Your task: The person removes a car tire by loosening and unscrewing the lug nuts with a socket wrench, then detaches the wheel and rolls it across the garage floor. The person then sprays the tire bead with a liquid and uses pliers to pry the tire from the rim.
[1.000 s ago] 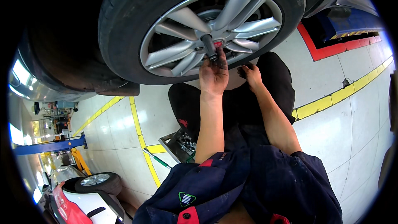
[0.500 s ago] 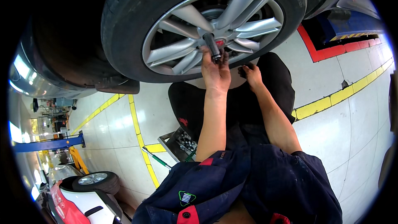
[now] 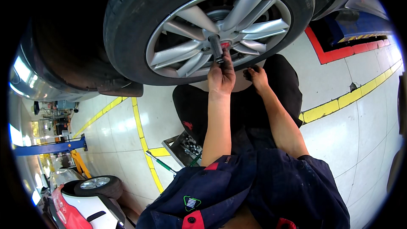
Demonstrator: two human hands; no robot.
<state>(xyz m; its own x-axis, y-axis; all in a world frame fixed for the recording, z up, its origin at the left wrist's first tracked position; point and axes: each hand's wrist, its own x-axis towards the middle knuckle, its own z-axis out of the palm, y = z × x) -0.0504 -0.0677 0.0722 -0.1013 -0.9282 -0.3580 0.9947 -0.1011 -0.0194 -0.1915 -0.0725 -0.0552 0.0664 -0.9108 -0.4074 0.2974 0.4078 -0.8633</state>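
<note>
In front of me a car wheel (image 3: 193,15) with silver spokes and a black tyre hangs beneath the bodywork. A long dark metal socket (image 3: 215,46) sticks out of the wheel's hub area, just left of the red centre cap (image 3: 226,44). My left hand (image 3: 221,76) is closed around the socket's outer end, with blackened fingers along its right side. Below the tyre and beside my right knee, my right hand (image 3: 257,77) has its fingers curled in. Whatever lies within those dark fingertips, if anything, cannot be made out.
A metal tray (image 3: 171,146) with sockets stands on the floor to my left, beside a green-handled tool (image 3: 161,163). A blue lift part (image 3: 360,25) with red edging is at the right. Another wheel (image 3: 95,183) and a white-and-red car part lie at lower left.
My left hand has shifted its hold on the socket; the fingers now reach higher along its right side, and the thumb no longer shows at its left. My right hand stays put.
</note>
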